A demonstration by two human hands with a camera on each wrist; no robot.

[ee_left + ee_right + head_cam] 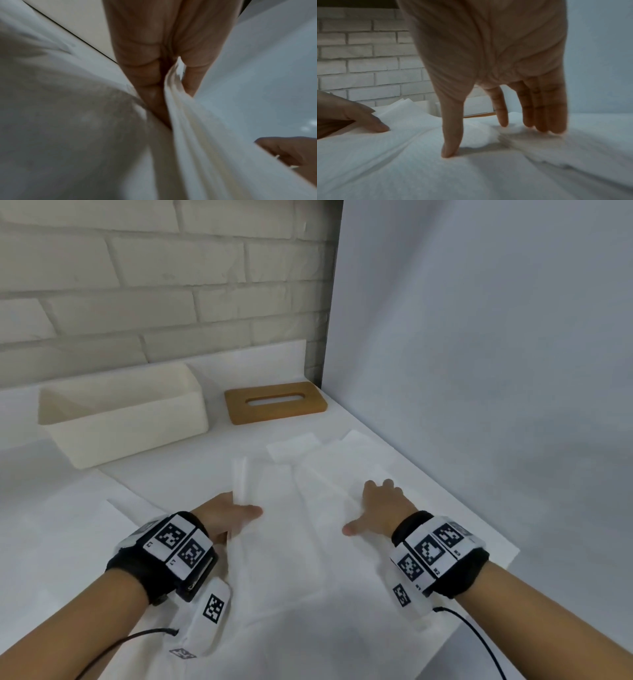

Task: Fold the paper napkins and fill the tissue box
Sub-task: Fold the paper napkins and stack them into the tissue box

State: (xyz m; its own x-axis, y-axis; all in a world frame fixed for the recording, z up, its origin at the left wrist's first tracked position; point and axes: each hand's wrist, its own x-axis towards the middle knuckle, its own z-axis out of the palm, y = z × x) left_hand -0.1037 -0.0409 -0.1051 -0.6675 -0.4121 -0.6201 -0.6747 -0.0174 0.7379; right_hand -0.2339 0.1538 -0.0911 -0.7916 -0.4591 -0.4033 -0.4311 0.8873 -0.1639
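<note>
On the table, a napkin was pinched at its raised edge by the left hand and pressed flat by the spread right hand.

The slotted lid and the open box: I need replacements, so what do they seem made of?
The lid looks like wood or bamboo: matte warm brown, though no grain shows. The box looks like off-white matte plastic with smooth walls and rounded corners; painted wood or ceramic cannot be excluded.
</note>
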